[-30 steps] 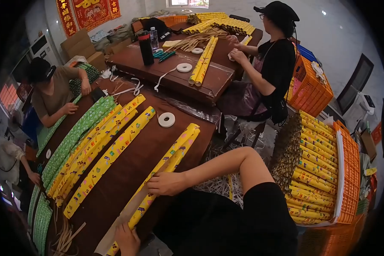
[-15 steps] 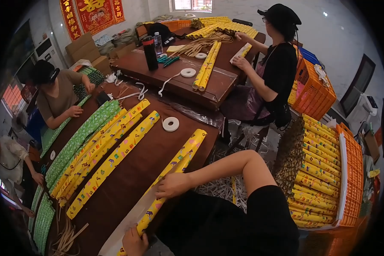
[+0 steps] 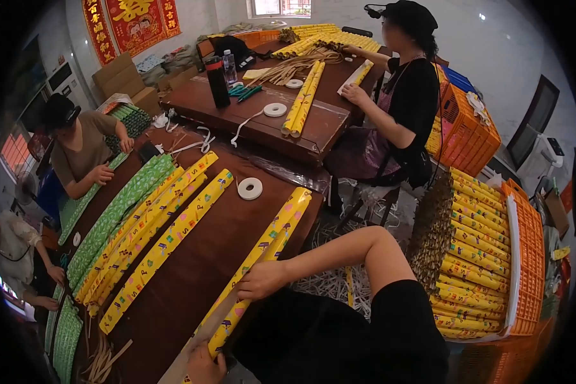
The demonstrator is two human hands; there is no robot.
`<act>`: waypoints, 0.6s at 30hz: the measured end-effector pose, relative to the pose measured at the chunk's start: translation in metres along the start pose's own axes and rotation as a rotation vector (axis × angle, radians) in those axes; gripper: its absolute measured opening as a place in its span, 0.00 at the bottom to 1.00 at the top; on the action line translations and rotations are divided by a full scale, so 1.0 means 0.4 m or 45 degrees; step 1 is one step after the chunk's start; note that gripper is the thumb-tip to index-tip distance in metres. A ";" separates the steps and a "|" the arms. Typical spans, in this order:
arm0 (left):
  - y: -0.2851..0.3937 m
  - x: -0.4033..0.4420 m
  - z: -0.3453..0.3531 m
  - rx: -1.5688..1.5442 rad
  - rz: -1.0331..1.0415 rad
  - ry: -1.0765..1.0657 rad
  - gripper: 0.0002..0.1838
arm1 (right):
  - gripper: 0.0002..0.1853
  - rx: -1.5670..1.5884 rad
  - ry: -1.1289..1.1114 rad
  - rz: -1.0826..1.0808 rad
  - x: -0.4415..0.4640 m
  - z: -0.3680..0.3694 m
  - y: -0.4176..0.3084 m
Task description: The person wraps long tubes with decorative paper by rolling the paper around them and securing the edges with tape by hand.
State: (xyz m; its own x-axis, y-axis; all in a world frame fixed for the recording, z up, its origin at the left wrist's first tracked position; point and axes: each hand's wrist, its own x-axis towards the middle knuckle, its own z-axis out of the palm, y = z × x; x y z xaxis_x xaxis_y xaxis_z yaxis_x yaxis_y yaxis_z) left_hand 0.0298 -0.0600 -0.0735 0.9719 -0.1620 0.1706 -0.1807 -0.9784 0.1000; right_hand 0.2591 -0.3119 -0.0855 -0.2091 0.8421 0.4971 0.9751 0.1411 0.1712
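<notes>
A yellow patterned wrapping paper sheet (image 3: 284, 212), partly rolled, lies along the table's near edge with a strip of its white underside showing. My right hand (image 3: 262, 280) is closed on the rolled edge about midway along, fingertips curled over into the fold. At the near end my left hand (image 3: 205, 365) grips the same roll, thumb and fingers around it; its lower part is cut off by the frame edge. To the left on the brown table (image 3: 192, 256) lies a yellow wrapping paper roll (image 3: 166, 251), with a white tape roll (image 3: 249, 188) beyond it.
Several green rolls (image 3: 118, 217) lie further left, near two co-workers. Another co-worker (image 3: 406, 96) handles yellow paper at the far table (image 3: 237, 118). An orange crate (image 3: 521, 256) packed with yellow rolls stands at right. Paper strips (image 3: 105, 358) lie near the table's lower left.
The white strip of the sheet beside my hands looks narrower. Both hands stay on the roll, shifted slightly. The whole view has moved a little.
</notes>
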 end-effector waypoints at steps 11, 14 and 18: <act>0.012 -0.009 -0.005 0.148 0.042 0.048 0.24 | 0.14 0.138 -0.042 0.054 -0.012 -0.023 -0.012; 0.025 -0.037 -0.015 0.133 0.045 0.065 0.25 | 0.14 0.018 -0.042 -0.075 -0.003 -0.022 0.016; 0.000 -0.006 -0.006 0.121 0.085 0.102 0.25 | 0.16 0.103 -0.028 -0.049 0.018 -0.029 0.041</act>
State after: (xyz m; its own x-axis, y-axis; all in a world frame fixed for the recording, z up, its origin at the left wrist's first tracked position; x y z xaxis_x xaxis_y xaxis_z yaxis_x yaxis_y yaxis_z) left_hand 0.0269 -0.0593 -0.0715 0.9424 -0.2203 0.2518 -0.2260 -0.9741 -0.0066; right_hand 0.2726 -0.3095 -0.0694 -0.2458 0.8463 0.4727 0.9693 0.2144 0.1202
